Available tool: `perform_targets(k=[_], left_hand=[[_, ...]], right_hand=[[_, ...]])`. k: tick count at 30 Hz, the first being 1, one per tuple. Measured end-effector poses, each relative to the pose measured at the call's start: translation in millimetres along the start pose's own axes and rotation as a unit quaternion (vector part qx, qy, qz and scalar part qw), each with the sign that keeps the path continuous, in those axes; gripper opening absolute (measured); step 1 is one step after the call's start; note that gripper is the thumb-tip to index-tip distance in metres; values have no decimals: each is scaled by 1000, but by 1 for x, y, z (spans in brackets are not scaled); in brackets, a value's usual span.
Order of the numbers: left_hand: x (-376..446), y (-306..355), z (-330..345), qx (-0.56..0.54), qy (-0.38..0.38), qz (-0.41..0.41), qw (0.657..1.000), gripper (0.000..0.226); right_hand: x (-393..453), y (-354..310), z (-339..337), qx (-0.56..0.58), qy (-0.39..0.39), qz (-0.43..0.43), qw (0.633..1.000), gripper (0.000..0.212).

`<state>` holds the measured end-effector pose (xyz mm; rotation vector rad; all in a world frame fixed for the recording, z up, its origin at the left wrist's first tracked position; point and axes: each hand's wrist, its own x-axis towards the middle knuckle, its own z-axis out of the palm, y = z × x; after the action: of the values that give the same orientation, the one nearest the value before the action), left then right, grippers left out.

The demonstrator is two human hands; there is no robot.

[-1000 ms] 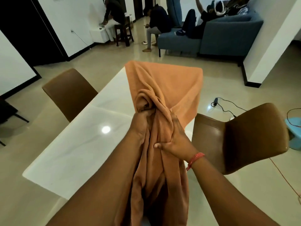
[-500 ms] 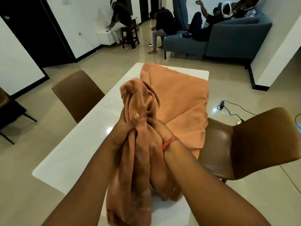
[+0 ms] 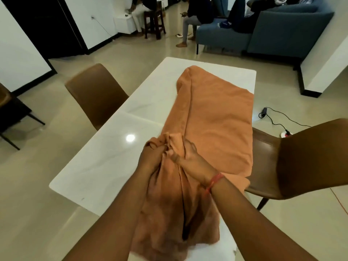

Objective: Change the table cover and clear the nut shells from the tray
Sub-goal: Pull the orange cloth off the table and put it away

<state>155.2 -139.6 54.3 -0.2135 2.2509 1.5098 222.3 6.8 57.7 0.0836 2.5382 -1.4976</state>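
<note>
Orange table cover (image 3: 216, 125) lies in a long, loosely folded band down the right half of the white worktop (image 3: 105, 162), running from near the far edge to the near edge, where its bunched end hangs off toward the person. Right side of the cloth reaches the worktop's right edge; left half of the worktop is bare white with a ceiling-light glare spot. Left hand (image 3: 152, 159) grips a gathered wad of the cover, fingers curled into the fabric, grip closed on it. Right hand (image 3: 192, 161) sits just beside the left, touching the same bunch, thumb and fingers pinching a fold; grip closed on the cover. A red thread band (image 3: 214, 181) circles the right wrist. Brown chair (image 3: 96, 95) stands at the left of the worktop, another brown chair (image 3: 305, 159) at the right, close to the cover's edge. On the floor far right, a black cable and adapter (image 3: 263, 112). Far end of the room: a blue sofa (image 3: 282, 32) with people seated, and a dark wooden stool (image 3: 154, 23) at far left.
</note>
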Motion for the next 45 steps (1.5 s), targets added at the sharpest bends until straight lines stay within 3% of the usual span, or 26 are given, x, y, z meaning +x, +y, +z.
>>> perform_targets(k=[2,4,6,10,12,14,16,18,21,23,26,29,31,33,35,38,41,44,45], left_hand=[[16,0,-1,-53,-89,-67,992,30],[17,-2,2,-43,-172,-69,982,24],[16,-9,1,-21,-184,-53,981,33],[9,-16,-5,-125,-208,-58,968,36],[1,-19,-7,-203,-222,-69,951,53],[-1,-23,-5,-110,-178,-10,978,86],[-5,-28,-1,49,-132,91,986,100],[-3,-38,4,186,-141,156,960,120],[10,-63,16,348,-152,141,914,135],[21,-83,23,391,-166,122,897,125],[25,-108,37,426,-156,157,877,86],[35,-117,47,474,-119,177,854,72],[48,-115,50,497,-125,149,846,73],[61,-115,49,496,-123,101,854,78],[68,-123,49,478,-100,91,868,77],[71,-119,58,457,-76,73,883,71],[77,-113,60,464,-28,-28,885,68],[65,-119,42,381,-95,-13,920,58],[65,-123,41,362,-65,-7,930,46]], right_hand=[[-9,20,0,-159,-4,-30,987,118],[-16,33,3,-133,1,-64,989,127],[-11,30,7,-51,13,-45,998,122],[19,34,7,13,172,7,985,60],[38,46,6,74,225,54,970,29],[54,59,9,165,242,125,948,15],[64,70,16,162,175,222,945,25],[69,82,29,137,87,296,941,38],[66,96,44,99,29,331,938,40],[58,105,54,57,8,345,937,39],[31,127,49,-64,138,316,936,38],[0,174,18,-226,183,354,889,66],[-15,200,4,-206,165,416,870,81],[-22,215,4,-206,173,418,868,77],[-19,218,13,-207,202,376,880,64],[-2,206,26,-113,222,296,922,65],[20,186,34,31,253,267,929,60],[47,159,52,88,135,228,960,52],[56,148,61,88,85,206,971,46]])
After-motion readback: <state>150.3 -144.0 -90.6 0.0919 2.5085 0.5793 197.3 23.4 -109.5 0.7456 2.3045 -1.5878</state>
